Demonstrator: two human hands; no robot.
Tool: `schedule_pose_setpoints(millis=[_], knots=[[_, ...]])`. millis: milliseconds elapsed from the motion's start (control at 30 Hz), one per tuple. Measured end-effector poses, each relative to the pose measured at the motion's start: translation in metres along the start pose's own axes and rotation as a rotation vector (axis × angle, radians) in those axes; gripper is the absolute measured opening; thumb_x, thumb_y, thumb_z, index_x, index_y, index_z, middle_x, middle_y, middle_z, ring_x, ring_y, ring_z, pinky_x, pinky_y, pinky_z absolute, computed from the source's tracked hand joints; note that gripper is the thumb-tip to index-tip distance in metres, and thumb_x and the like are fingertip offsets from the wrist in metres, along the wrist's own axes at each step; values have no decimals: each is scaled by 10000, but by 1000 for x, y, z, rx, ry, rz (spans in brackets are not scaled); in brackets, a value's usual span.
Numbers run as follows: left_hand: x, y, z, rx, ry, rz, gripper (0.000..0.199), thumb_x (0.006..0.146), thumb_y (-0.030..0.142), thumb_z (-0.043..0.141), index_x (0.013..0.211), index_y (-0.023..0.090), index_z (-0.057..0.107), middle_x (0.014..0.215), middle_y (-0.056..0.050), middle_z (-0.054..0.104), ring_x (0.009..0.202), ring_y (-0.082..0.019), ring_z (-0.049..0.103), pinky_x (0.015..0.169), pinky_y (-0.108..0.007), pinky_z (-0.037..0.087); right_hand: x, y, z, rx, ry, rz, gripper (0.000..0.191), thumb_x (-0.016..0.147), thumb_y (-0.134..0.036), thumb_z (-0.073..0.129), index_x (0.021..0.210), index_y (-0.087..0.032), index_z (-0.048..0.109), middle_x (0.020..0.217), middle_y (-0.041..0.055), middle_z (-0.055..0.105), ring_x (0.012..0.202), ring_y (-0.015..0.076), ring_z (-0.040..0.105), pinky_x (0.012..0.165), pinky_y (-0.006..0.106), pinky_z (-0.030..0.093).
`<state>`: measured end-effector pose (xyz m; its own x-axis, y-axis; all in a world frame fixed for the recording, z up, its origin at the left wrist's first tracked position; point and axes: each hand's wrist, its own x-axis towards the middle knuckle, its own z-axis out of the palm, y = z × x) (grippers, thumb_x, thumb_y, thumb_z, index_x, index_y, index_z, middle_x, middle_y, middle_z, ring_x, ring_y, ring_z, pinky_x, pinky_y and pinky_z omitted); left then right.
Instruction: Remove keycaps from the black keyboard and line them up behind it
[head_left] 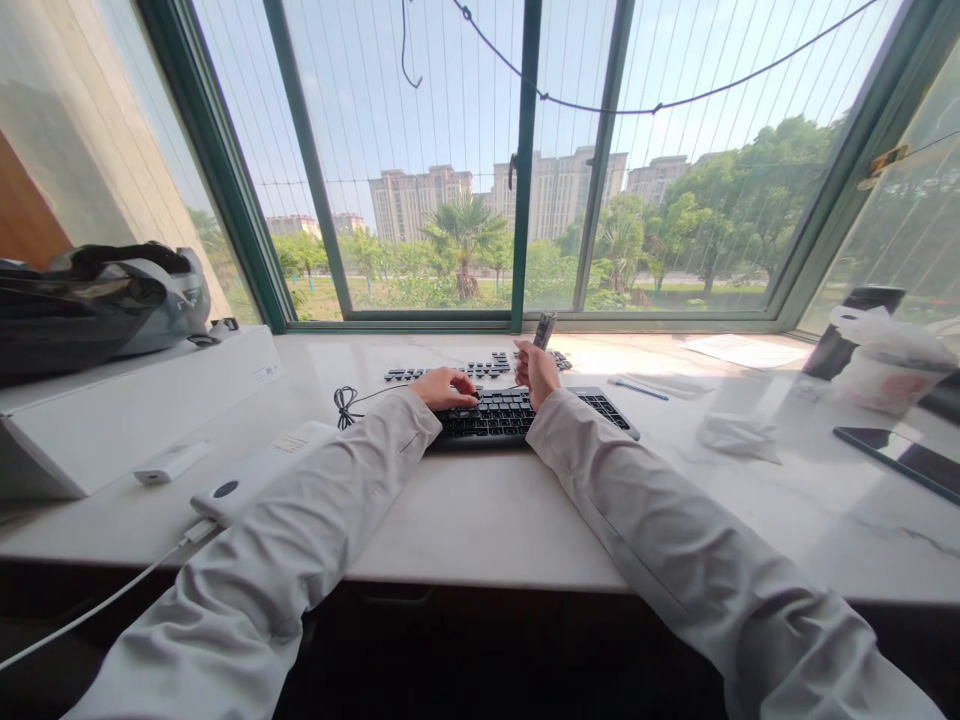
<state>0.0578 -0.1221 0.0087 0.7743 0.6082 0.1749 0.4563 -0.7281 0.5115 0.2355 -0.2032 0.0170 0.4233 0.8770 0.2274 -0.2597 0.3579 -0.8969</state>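
A black keyboard (499,425) lies on the white marble-like counter, with its coiled cable (346,405) at its left. At the keyboard's upper left edge is my left hand (444,388), fingers curved and slightly apart over the keys. Nothing shows between them. My right hand (537,374) is closed around a short, dark grey, narrow tool (546,328), whose upper end sticks up above the fist. What its lower end touches is hidden. Behind the keyboard, loose black keycaps (487,369) are laid out in rows, partly covered by my right hand.
To the left are a white box (150,410) bearing a dark headset-like object (105,300), a white device with a cable (259,475) and a small white piece (171,462). At right lie a blue pen (639,388), crumpled plastic (739,435), a phone (904,460) and a bagged cup (892,370).
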Motion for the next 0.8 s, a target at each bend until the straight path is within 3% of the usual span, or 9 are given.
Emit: schedule_pose_setpoints(millis=[300, 567, 667, 800], knots=[[1, -1, 3, 132, 168, -73, 292, 669, 431, 617, 827, 189, 662, 883, -25, 695, 847, -192, 627, 811, -285, 461, 2, 7, -5, 6, 2, 14, 389, 724, -315, 586, 534, -231, 257, 423, -96, 194, 344, 52, 167, 326, 236, 168], [1, -6, 2, 152, 333, -62, 220, 630, 370, 690, 738, 194, 615, 817, -15, 691, 822, -186, 635, 790, -292, 474, -1, 3, -3, 41, -42, 66, 395, 726, -314, 590, 541, -229, 251, 418, -103, 184, 347, 53, 144, 323, 231, 147], [-2, -5, 1, 91, 357, -69, 263, 627, 366, 713, 815, 205, 625, 795, -2, 698, 724, -162, 645, 724, -276, 494, 2, 4, -6, 81, -68, 76, 418, 726, -322, 591, 544, -228, 226, 419, -106, 166, 349, 53, 130, 325, 228, 144], [-5, -1, 0, 23, 345, -131, 319, 691, 423, 671, 932, 215, 647, 907, -16, 705, 487, -104, 585, 539, -242, 488, 4, 3, -8, 119, -84, 87, 451, 729, -337, 585, 554, -227, 184, 418, -107, 135, 354, 54, 114, 327, 225, 134]])
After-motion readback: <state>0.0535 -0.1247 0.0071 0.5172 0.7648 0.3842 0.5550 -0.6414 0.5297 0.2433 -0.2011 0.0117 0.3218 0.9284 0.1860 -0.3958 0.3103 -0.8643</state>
